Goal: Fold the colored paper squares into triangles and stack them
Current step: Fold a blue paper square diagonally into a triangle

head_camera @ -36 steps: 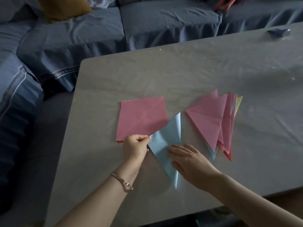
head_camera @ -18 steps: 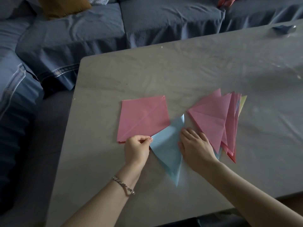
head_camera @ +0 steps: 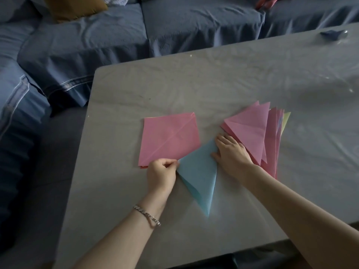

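View from above of a grey bench point(head_camera: 174, 84) where a person folds coloured paper. A light blue triangle point(head_camera: 198, 171) lies flat at the centre of the bench, its long point aimed toward the viewer. The left hand point(head_camera: 162, 174), with a silver chain bracelet point(head_camera: 147, 215) on the wrist, pinches the triangle's left corner between thumb and curled fingers. The right hand point(head_camera: 232, 153) lies flat with fingers straight, pressing down on the triangle's upper right corner.

Just left of the triangle sits a pink square point(head_camera: 169, 138) with 1 diagonal crease. A thin red edge shows beneath its near corner; what else lies under it is hidden. On the right, touching the right hand's fingertips, is a fanned stack of folded triangles point(head_camera: 250, 129), mostly pink, with a pale yellow edge point(head_camera: 285, 121) at the far side. The lower layers are covered and cannot be counted.

A small dark blue object point(head_camera: 333, 33) on the far right of the bench is too blurred to identify. Behind the bench stands a blue sofa point(head_camera: 97, 45); a mustard cushion point(head_camera: 75, 6) on it is cut off by the top edge.
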A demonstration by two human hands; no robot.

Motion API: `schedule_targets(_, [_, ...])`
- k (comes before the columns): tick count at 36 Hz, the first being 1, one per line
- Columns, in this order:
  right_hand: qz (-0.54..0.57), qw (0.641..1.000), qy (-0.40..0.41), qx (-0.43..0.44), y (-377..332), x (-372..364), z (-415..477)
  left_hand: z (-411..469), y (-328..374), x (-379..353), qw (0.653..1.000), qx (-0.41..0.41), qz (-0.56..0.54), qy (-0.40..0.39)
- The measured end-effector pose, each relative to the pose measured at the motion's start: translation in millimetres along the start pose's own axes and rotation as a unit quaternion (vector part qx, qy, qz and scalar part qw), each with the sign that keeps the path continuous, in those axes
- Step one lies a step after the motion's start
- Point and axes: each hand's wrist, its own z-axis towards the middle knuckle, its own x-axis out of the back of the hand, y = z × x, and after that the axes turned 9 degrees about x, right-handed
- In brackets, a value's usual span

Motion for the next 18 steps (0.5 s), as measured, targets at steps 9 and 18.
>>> schedule_targets(9, [0.048, 0.997, -0.064, -0.005, -3, 5, -35, 1, -1, -1, 1.000, 0.009, -0.015, 0.004])
schedule_targets(18, [-0.012, 0.994, -0.095, 0.052, -21, -8, -75, -1, 0, -1, 1.000, -0.001, -0.020, -0.001])
